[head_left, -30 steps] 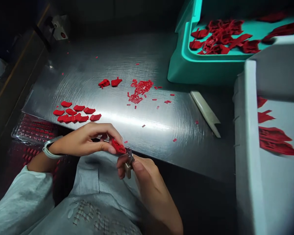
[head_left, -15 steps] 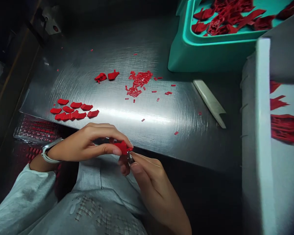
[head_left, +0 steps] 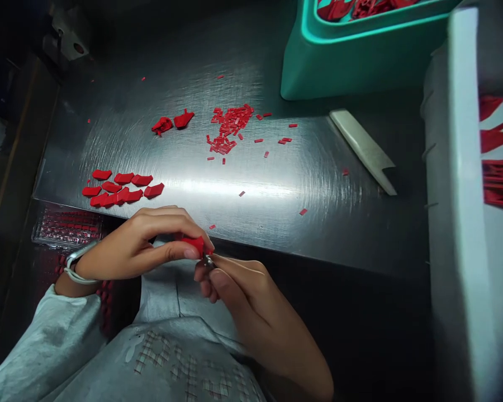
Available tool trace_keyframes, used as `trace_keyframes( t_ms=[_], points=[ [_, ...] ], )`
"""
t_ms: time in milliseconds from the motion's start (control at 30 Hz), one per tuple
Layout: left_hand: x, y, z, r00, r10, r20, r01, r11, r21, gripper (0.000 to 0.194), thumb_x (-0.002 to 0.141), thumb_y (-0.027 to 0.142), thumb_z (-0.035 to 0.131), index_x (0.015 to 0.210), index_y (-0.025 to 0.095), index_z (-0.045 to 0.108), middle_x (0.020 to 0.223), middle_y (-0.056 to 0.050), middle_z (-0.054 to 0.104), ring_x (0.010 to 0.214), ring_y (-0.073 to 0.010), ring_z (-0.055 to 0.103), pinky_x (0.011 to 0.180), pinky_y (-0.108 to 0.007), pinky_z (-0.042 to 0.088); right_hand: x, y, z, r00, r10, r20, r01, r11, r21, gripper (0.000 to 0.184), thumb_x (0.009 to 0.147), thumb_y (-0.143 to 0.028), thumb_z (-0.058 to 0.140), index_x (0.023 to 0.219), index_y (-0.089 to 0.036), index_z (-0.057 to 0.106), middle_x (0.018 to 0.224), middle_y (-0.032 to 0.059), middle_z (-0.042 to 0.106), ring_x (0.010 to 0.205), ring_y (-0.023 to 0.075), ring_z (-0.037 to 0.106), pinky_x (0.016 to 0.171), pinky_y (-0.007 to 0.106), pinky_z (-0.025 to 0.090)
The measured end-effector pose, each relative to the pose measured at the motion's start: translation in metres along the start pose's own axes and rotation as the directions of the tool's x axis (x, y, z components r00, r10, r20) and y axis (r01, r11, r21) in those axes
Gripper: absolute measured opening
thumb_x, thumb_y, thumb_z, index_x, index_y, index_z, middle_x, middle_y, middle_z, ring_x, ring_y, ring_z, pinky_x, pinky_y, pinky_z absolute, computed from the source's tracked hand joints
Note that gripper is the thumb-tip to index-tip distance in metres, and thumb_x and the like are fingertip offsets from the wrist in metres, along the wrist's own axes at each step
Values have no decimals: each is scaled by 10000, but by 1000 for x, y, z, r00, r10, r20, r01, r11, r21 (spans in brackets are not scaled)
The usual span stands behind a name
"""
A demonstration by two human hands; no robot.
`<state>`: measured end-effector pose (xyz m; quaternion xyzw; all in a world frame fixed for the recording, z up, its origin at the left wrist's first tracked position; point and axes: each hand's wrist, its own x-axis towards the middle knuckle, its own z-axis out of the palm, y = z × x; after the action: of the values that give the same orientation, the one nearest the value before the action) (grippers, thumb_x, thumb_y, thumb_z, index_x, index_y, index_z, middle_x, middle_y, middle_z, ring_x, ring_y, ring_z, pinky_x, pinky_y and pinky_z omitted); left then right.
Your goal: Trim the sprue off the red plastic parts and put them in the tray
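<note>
My left hand (head_left: 159,243) pinches a red moulded piece (head_left: 195,244) between thumb and fingers, over my lap at the table's near edge. Against that piece's right end, my right hand (head_left: 247,296) grips a small metal tool (head_left: 208,261); most of it is covered by the fingers, so its kind is unclear. On the metal table (head_left: 184,173), several finished-looking red pieces (head_left: 123,178) lie grouped at the left. Farther back sit two larger red pieces (head_left: 183,119) and a heap of tiny red chips (head_left: 235,120). One red chip (head_left: 212,226) rests near my left fingertips.
A green bin (head_left: 360,67) holding red parts stands at the back right. At the right is a white bin (head_left: 463,167) with more red parts. A pale notched strip (head_left: 362,149) lies between. A clear tray (head_left: 67,226) with red pieces is below the table's left edge.
A new red chip lies on the table near my left hand. The red piece and both hands have shifted slightly left, and the camera view has tilted a little.
</note>
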<state>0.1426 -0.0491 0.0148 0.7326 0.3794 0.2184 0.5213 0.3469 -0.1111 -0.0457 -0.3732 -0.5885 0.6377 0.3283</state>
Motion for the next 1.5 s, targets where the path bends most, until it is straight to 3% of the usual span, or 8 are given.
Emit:
trace_keyframes(
  t_ms=[233, 467, 700, 1000, 1167, 1500],
  points=[
    [-5, -4, 10, 996, -61, -58, 55, 994, -94, 161, 1028, 319, 667, 1052, 234, 801, 987, -73, 792, 919, -185, 734, 815, -281, 566, 0, 1, 2, 1000, 20, -9, -19, 999, 31, 545, 1134, -558, 299, 741, -233, 493, 665, -22, 548, 613, 143, 513, 603, 321, 357],
    [-6, -10, 14, 993, -83, -82, 65, 976, -208, 148, 1010, 328, 705, 1041, 206, 783, 953, -55, 755, 856, -131, 706, 720, -205, 543, 1, -2, 2, 999, 26, -34, -24, 999, 40, 526, 1127, -523, 327, 710, -232, 464, 654, -37, 531, 601, 129, 503, 605, 314, 347],
    [-2, -11, 20, 991, -66, -113, 37, 969, -243, 169, 999, 350, 718, 1005, 191, 774, 900, -53, 727, 824, -144, 691, 718, -232, 564, 0, 0, 1, 998, 33, -46, -31, 998, 59, 539, 1116, -550, 315, 697, -237, 444, 644, -35, 530, 591, 132, 504, 600, 322, 341],
    [-5, -16, 24, 989, -75, -127, 34, 954, -296, 162, 1007, 342, 709, 1068, 210, 781, 971, -60, 733, 868, -138, 695, 773, -230, 588, 1, 3, 1, 996, 0, -89, 7, 997, 77, 501, 1113, -481, 370, 683, -230, 427, 605, -59, 493, 555, 105, 477, 580, 303, 316],
    [-5, -12, 26, 985, -86, -147, 46, 964, -261, 146, 996, 329, 726, 1051, 209, 788, 935, -53, 731, 832, -135, 700, 756, -232, 589, 1, 2, 0, 992, -47, -119, 58, 995, 87, 470, 1107, -414, 409, 673, -233, 405, 577, -71, 443, 523, 98, 424, 554, 287, 296],
    [-4, -6, 26, 981, -45, -188, 29, 996, -88, 131, 998, 321, 724, 1035, 219, 798, 936, -46, 756, 839, -135, 718, 761, -235, 589, 0, 3, -3, 996, -5, -87, 10, 998, 64, 449, 1099, -411, 402, 681, -251, 381, 584, -65, 421, 538, 124, 411, 565, 303, 280]
  ],
)
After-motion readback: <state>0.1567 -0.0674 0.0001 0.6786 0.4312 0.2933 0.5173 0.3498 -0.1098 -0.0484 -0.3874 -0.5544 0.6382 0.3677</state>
